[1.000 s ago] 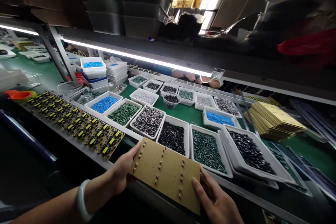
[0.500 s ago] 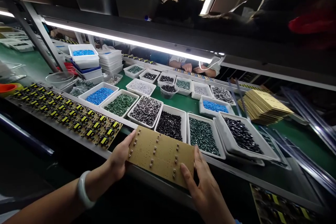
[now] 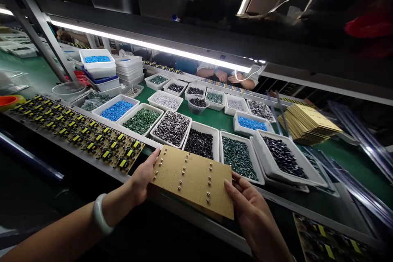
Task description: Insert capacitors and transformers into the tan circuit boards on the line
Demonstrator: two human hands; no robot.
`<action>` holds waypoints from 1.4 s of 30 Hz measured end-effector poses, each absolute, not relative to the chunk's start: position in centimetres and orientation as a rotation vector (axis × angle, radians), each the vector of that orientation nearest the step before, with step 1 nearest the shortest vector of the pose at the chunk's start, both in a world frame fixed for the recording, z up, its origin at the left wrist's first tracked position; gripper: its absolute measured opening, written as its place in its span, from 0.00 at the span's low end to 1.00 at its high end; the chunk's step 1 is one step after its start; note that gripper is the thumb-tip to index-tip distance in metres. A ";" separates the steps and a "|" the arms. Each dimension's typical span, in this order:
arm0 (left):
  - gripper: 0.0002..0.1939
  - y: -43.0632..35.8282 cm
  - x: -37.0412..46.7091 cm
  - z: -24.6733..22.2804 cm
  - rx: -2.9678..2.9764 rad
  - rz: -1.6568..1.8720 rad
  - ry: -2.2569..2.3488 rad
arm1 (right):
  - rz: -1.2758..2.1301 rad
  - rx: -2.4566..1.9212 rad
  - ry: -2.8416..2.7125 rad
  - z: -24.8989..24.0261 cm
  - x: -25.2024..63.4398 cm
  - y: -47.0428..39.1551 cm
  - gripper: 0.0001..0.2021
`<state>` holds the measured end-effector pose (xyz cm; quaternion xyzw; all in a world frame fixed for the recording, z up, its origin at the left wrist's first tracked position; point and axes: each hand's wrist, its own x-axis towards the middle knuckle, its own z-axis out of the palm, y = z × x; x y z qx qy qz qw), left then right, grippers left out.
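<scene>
A tan circuit board (image 3: 195, 180) with small metallic parts in three rows is held up above the front rail, tilted. My left hand (image 3: 143, 178) grips its left edge, and a pale bangle is on that wrist. At the right edge, my right hand (image 3: 250, 202) pinches the board with the thumb on top; its other fingers are partly behind the board. Just beyond the board stand white trays of black parts (image 3: 199, 144), dark green parts (image 3: 239, 157) and black-and-white leaded parts (image 3: 172, 128).
Populated boards (image 3: 80, 131) lie along the rail at left; another (image 3: 328, 239) is at lower right. Tan boards (image 3: 310, 123) are stacked at right. A lamp (image 3: 150, 45) spans above the trays. Across the bench, a person's hands (image 3: 229, 77) work near a rail.
The board has shifted slightly right and its tilt has changed. My right hand has moved right and down, now pinching the right edge. The view has shifted slightly.
</scene>
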<state>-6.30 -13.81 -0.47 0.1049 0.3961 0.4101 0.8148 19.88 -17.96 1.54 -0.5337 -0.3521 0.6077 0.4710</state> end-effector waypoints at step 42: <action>0.12 -11.8 -9.5 -0.7 0.494 0.731 1.268 | 1.254 -1.795 -0.811 -2.9 33.3 -22.9 0.32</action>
